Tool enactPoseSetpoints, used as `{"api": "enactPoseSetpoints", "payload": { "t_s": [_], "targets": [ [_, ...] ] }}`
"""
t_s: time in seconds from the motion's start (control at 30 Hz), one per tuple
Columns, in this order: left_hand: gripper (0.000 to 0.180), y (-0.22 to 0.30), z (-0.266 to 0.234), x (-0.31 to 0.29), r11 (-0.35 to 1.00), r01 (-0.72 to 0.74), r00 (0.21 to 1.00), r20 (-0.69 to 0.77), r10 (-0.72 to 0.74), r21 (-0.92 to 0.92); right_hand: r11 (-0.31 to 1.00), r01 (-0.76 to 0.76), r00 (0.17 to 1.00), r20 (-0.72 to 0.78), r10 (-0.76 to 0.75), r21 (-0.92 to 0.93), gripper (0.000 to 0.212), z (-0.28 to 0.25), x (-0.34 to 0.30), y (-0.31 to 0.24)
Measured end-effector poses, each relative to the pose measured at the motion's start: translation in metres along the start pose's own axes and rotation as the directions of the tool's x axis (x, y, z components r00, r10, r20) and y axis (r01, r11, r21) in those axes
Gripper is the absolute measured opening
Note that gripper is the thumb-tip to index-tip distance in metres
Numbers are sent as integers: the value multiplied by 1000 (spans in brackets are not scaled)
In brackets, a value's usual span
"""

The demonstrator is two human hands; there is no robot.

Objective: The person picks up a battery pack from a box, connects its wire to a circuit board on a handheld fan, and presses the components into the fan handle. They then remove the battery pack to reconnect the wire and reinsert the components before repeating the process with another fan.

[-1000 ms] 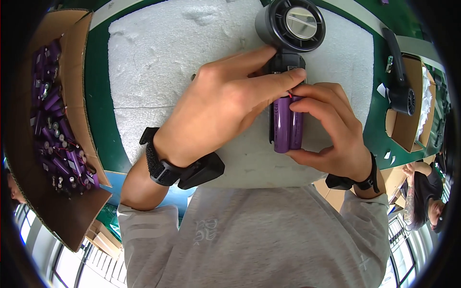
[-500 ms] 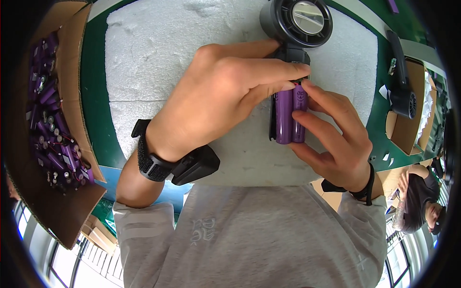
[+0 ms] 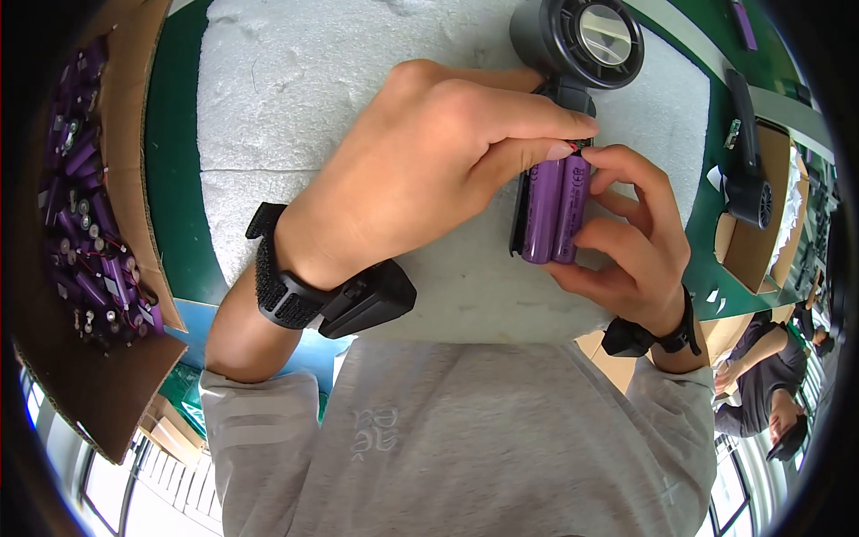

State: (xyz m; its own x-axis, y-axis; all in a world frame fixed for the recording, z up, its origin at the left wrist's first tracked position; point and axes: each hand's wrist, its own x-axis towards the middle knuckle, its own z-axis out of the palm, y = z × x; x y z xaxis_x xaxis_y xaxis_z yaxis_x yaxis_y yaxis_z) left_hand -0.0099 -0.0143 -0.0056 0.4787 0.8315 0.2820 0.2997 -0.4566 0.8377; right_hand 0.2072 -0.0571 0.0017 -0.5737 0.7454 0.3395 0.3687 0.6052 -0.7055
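Observation:
A black handheld fan (image 3: 577, 40) lies on a white foam sheet, its round head with a silvery centre away from me. Two purple cylindrical batteries (image 3: 548, 215) lie side by side in its open handle, whose black edge shows along their left. My left hand (image 3: 447, 148) is closed on the fan's neck, its thumb tip at the top end of the batteries where a bit of red wire shows. My right hand (image 3: 640, 237) grips the batteries from the right, index fingertip at their top end, another finger and the thumb near the bottom. The left hand's other fingers are partly hidden.
An open cardboard box (image 3: 130, 179) of purple batteries stands at the left. At the right, another black fan (image 3: 752, 179) lies by a small carton (image 3: 761, 242) with white wrapping. The foam sheet (image 3: 259, 98) covers a green table. Another person (image 3: 769, 385) is at the far right.
The fan, the batteries and both hands have shifted slightly right in the picture. My right hand's middle fingers have eased a little off the batteries' side.

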Motion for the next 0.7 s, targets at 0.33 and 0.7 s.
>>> {"api": "enactPoseSetpoints", "payload": {
  "t_s": [0.33, 0.7],
  "targets": [
    [35, 0, -4, 0, 1000, 3, 1000, 25, -3, 8, 992, -75, 997, -13, 74, -99, 44, 3, 0, -9],
    [53, 1, -7, 0, 985, 118, 989, 109, -104, -129, 984, -171, 985, 8, 171, -49, 47, 1, 5, -9]
  ]
}}
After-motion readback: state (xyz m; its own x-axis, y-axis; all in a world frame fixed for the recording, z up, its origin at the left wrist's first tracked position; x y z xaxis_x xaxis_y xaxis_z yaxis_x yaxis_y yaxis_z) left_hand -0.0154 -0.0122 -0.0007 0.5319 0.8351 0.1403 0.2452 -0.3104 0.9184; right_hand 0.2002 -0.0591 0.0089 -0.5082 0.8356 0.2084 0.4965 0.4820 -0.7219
